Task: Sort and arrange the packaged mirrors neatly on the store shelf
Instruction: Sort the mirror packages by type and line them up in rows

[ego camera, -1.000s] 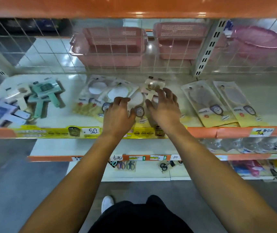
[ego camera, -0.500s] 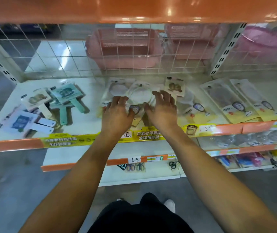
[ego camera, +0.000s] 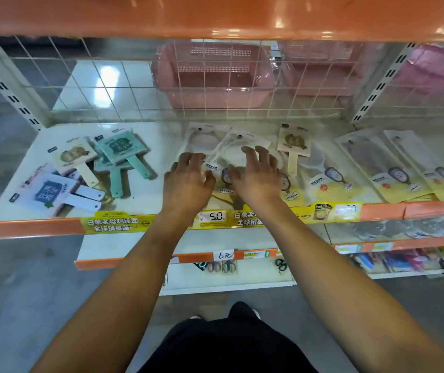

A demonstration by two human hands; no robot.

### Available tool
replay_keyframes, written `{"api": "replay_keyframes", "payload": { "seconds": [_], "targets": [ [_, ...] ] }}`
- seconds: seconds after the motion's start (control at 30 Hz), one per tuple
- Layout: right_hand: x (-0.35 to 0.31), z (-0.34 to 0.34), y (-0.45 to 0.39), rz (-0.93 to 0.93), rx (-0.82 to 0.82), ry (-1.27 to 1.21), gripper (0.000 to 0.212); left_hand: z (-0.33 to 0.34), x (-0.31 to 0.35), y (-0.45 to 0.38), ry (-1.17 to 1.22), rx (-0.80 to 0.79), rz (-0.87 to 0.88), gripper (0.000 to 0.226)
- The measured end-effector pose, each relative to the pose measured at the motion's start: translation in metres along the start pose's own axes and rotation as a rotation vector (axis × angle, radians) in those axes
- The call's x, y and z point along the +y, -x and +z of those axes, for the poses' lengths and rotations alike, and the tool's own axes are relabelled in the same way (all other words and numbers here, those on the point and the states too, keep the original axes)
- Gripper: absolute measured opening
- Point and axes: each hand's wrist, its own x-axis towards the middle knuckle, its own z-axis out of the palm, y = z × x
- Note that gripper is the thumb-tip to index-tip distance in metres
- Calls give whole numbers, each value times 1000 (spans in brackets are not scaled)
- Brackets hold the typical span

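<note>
Several clear-and-yellow packaged mirrors (ego camera: 238, 157) lie overlapping in the middle of the white shelf (ego camera: 148, 200). My left hand (ego camera: 187, 181) rests on the left side of this pile, fingers bent down onto the wrapping. My right hand (ego camera: 256, 173) lies on the pile with fingers spread. A beige carded hand mirror (ego camera: 293, 146) sits on top of the bags just right of my right hand. More bagged mirrors (ego camera: 385, 170) lie in a row at the right. Carded green (ego camera: 120, 149), beige (ego camera: 74, 157) and white (ego camera: 48, 192) hand mirrors lie scattered at the left.
A white wire grid (ego camera: 108, 84) closes the shelf's back, with pink baskets (ego camera: 210, 76) behind it. An orange upper shelf (ego camera: 215, 14) overhangs closely. Yellow price strips (ego camera: 113, 224) line the front edge. Lower shelves (ego camera: 242, 273) hold small goods.
Both hands have slid further back over the middle pile, and the right hand's fingers have spread. The view has shifted left, so everything sits further right in the frame.
</note>
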Motion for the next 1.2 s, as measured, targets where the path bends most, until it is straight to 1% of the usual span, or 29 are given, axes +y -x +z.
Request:
{"api": "replay_keyframes", "payload": {
  "seconds": [0.23,0.33,0.47,0.57,0.67,0.73,0.77,0.87,0.9,0.93,1.0,1.07,1.13,1.2],
  "targets": [
    [-5,10,-10,-7,-100,35,56,-3,-1,1,3,20,-68,41],
    [-9,11,-13,-29,-148,60,56,-5,0,1,-8,28,-69,41],
    [-10,12,-17,-54,-290,83,55,-4,-4,1,-5,38,-71,43],
    [-7,14,-19,-96,-367,93,47,-3,-4,-1,-14,45,-79,49],
    [-2,11,-25,-142,-412,81,47,-1,-5,-3,-9,47,-83,41],
    [4,9,-30,-174,-417,90,47,1,-6,-5,-4,27,-80,38],
    [7,9,-32,-175,-408,94,44,2,-6,-6,-3,19,-78,38],
    [10,6,-35,-121,-365,84,29,4,-5,-7,-1,14,-55,39],
    [9,7,-35,-103,-345,78,28,5,-3,-7,2,13,-54,41],
    [8,8,-34,-89,-323,72,33,5,-2,-7,5,12,-57,44],
    [4,10,-33,-54,-284,67,55,5,-1,-8,12,1,-74,46],
    [1,13,-32,-13,-296,75,73,5,-1,-8,11,-6,-81,42],
    [-2,15,-33,19,-324,92,76,5,-4,-8,13,7,-70,40],
    [-4,16,-33,32,-318,125,71,5,-6,-8,11,20,-62,39]
  ]
}}
